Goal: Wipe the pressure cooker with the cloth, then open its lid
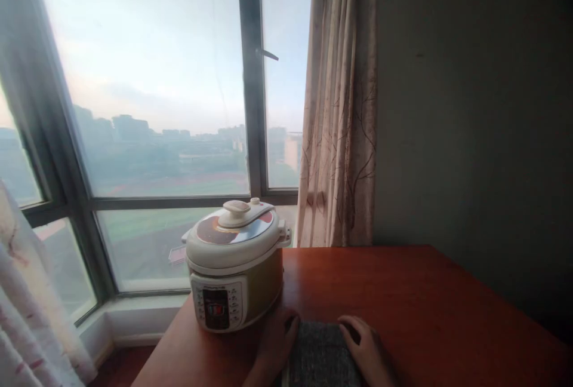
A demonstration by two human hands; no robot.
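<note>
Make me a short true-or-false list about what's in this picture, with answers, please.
1. The left hand and right hand are at opposite sides of a dark grey cloth. True.

2. A cooker stands on the table. True.

3. The cooker's lid is off. False: it sits on top of the cooker.

4. The right hand is nearer the cooker than the left hand is. False: the left hand is nearer.

5. Buildings show through the window. True.

6. The tabletop is white. False: it is reddish brown.
</note>
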